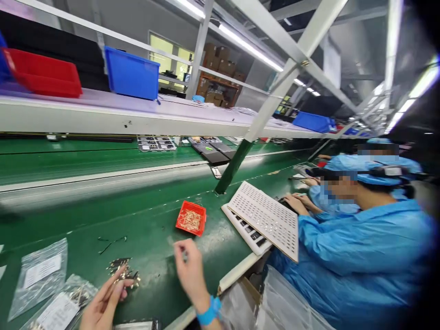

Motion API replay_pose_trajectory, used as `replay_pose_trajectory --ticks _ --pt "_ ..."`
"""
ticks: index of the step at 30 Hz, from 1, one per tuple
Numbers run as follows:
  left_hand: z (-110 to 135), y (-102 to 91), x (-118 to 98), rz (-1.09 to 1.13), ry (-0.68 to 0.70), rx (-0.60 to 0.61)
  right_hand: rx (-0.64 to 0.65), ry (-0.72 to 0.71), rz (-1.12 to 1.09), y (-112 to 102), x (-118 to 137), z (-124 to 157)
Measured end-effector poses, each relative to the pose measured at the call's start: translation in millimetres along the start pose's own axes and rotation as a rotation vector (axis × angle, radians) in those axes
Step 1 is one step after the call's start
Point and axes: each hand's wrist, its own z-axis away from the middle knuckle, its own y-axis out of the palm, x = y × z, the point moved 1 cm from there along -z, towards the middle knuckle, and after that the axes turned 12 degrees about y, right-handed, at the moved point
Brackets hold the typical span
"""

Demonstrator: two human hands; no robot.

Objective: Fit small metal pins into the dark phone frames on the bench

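My left hand (107, 298) is low on the left, its thumb and fingers drawn together at a small pile of black and gold-coloured parts (120, 265). Whatever lies between those fingertips blends with the pile. Wearing a blue wristband (209, 311), my right hand (190, 270) hovers over the green bench with curled, pinched fingers. A faint, blurred pale bit shows at its fingertips, too unclear to name. Just beyond it stands a small red tray (202, 224) of thin, pale stick-like pieces (189, 220).
Clear plastic bags with white labels (43, 270) lie at the left. A dark thin strand (115, 243) rests behind the pile. A perforated white board (264, 215) overlaps a white tray (240, 227) beside a co-worker in blue (360, 256). A slanted post (237, 165) rises from the bench.
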Motion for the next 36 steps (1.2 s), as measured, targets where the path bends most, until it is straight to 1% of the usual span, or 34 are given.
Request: replay_pose_trajectory --ticks 2,4,6,7,8,9,11,12,14,15,16,17,18,20,23,27,29,32,34,36 --pt "10.2 -1.7 0.7 -0.024 0.026 0.068 -0.122 0.019 0.026 -29.3 -16.5 -32.3" --pt "22.0 1.9 6.0 -0.034 0.075 0.179 -0.200 0.015 0.068 -45.6 -33.8 -61.9" --pt "31.7 8.9 12.5 -0.071 0.147 0.290 -0.201 -0.016 0.123 -47.6 -43.8 -81.5" --pt "34.4 12.8 15.1 -0.093 0.176 0.311 -0.182 -0.040 0.147 -44.1 -44.6 -85.0" --pt "35.2 16.4 17.1 -0.111 0.189 0.301 -0.151 -0.072 0.165 -38.4 -42.3 -83.7" --pt "34.2 19.6 18.3 -0.121 0.178 0.266 -0.103 -0.115 0.175 -31.2 -37.0 -77.5" --pt "28.0 24.6 17.8 -0.118 0.082 0.180 0.053 -0.245 0.167 -14.7 -20.0 -52.8" --pt "23.9 26.4 16.0 -0.099 0.018 0.165 0.162 -0.327 0.153 -6.3 -9.9 -36.8" --pt "15.6 28.2 9.1 -0.032 -0.090 0.188 0.389 -0.475 0.126 8.8 8.2 -4.6" --pt "12.2 28.2 4.4 0.007 -0.125 0.225 0.481 -0.510 0.119 14.9 14.6 8.7" --pt "9.4 27.4 -0.6 0.040 -0.146 0.268 0.543 -0.520 0.114 19.7 18.7 19.0" --pt "7.2 26.1 -5.8 0.063 -0.159 0.310 0.575 -0.508 0.112 23.2 20.5 26.2" --pt "5.7 24.4 -10.7 0.074 -0.169 0.347 0.582 -0.490 0.113 25.6 20.4 30.6" --pt "4.0 21.1 -18.6 0.073 -0.190 0.402 0.554 -0.473 0.117 27.9 16.4 33.4" --pt "2.2 19.3 -25.2 0.056 -0.224 0.447 0.543 -0.497 0.100 29.5 8.1 31.9" --pt "-2.1 21.8 -27.0 0.083 -0.281 0.431 0.520 -0.447 0.019 28.4 1.0 29.6" --pt "-4.5 22.9 -27.1 0.102 -0.318 0.431 0.531 -0.434 -0.025 26.4 -0.6 27.7" --pt "-6.9 22.8 -28.1 0.102 -0.348 0.460 0.597 -0.508 -0.006 24.5 -0.6 23.5" --pt "-7.2 21.8 -29.2 0.085 -0.340 0.476 0.606 -0.554 0.043 25.6 0.6 22.0" --pt "-6.9 20.5 -30.1 0.054 -0.316 0.493 0.602 -0.568 0.067 29.0 2.1 22.9"
